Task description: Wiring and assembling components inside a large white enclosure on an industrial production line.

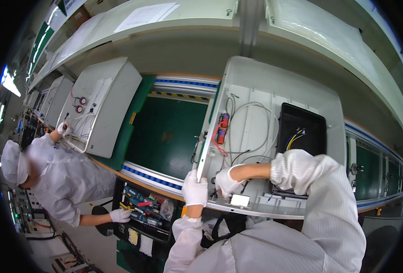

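Note:
A large light-grey metal box [274, 86] lies with its open side up in front of me. My left hand [195, 189], in a white glove, is closed at the near end of its left wall, against the outer side. Inside the near left corner, my right hand [229, 182], also gloved, has its fingers curled toward the same wall; a small dark fitting is by the fingertips, and what they hold is hidden. In the box lie red cylindrical parts [223, 127] with a red wire, looped grey cables [267, 129] and a black tray [320, 123] with yellow and blue wires [295, 138].
At left a co-worker [69, 168] in white reaches into another grey box [103, 104] and a black tool bin [140, 232]. Blue roller tracks [178, 85] border the green conveyor surface [165, 132]. A shelf [201, 18] overhangs the far side.

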`<action>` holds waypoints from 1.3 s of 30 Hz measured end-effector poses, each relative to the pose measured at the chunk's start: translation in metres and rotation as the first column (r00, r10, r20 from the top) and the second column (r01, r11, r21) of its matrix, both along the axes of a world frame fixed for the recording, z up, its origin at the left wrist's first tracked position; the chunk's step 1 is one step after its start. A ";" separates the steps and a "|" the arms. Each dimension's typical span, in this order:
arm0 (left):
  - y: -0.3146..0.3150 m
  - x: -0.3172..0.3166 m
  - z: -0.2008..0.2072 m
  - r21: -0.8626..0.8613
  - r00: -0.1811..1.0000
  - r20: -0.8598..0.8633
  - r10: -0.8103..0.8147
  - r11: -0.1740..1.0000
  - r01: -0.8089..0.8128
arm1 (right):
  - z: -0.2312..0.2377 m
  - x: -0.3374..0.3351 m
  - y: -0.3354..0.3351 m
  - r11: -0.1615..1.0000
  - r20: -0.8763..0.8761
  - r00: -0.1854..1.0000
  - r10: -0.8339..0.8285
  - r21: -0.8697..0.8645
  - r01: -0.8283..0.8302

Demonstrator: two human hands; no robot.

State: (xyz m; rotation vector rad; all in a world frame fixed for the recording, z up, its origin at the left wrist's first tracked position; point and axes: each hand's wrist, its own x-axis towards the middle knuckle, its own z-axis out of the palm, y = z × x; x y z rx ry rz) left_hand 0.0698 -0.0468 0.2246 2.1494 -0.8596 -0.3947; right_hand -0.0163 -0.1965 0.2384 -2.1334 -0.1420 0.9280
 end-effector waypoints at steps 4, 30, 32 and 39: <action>0.001 0.002 -0.001 -0.022 0.999 0.049 -0.022 1.000 0.023 | 0.032 -0.083 -0.057 0.881 0.032 0.894 -0.447 -0.157 0.446; -0.003 0.000 -0.002 -0.084 0.988 -0.155 -0.017 0.996 0.004 | -0.093 -0.350 -0.066 0.183 0.025 0.349 -0.937 -0.815 0.550; -0.003 0.001 -0.001 -0.029 0.989 -0.146 0.010 0.999 -0.015 | -0.097 -0.350 -0.064 0.165 -0.022 0.238 -0.971 -0.782 0.601; -0.001 0.002 -0.005 -0.089 0.976 -0.217 -0.008 0.996 -0.012 | -0.100 -0.358 -0.052 -0.090 -0.108 -0.174 -0.979 -0.534 0.840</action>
